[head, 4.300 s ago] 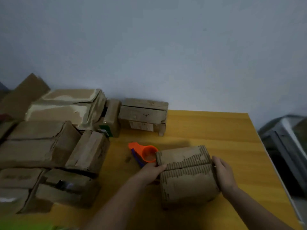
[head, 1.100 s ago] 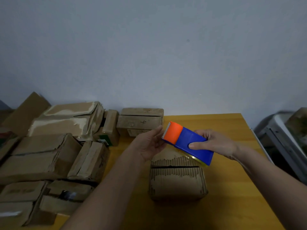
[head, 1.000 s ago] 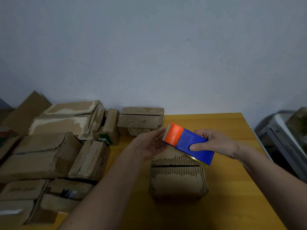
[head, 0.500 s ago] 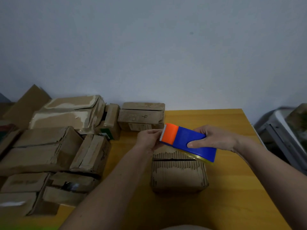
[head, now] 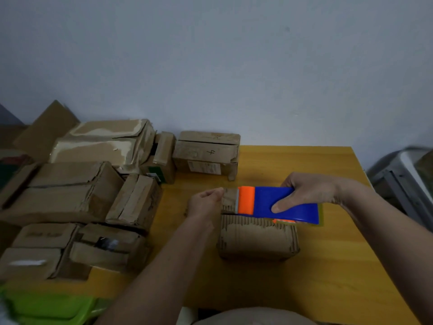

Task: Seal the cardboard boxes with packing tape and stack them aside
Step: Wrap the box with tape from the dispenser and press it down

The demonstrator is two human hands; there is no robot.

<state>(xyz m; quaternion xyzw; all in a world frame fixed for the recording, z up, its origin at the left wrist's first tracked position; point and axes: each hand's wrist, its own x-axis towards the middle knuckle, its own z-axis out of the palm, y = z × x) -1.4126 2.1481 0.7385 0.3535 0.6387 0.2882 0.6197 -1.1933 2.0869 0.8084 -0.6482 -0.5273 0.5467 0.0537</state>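
Observation:
A small worn cardboard box [head: 257, 240] stands on the yellow table [head: 328, 266], its top flaps meeting at a seam. Over its far side my right hand [head: 307, 191] grips a blue and orange tape dispenser [head: 276, 204], thumb on the blue body. My left hand [head: 206, 202] sits just left of the dispenser's orange end with fingertips pinched together; a short strip of clear tape [head: 230, 198] seems to stretch from them to the dispenser.
Several battered cardboard boxes [head: 70, 191] crowd the table's left half, with one more box [head: 207, 153] at the back by the wall. A green bin [head: 46, 308] sits at the lower left. A grey metal frame [head: 398, 184] stands off the table's right edge.
The dispenser has dropped lower and levelled over the box. My left hand has drawn away leftwards from the orange end, fingers pinched.

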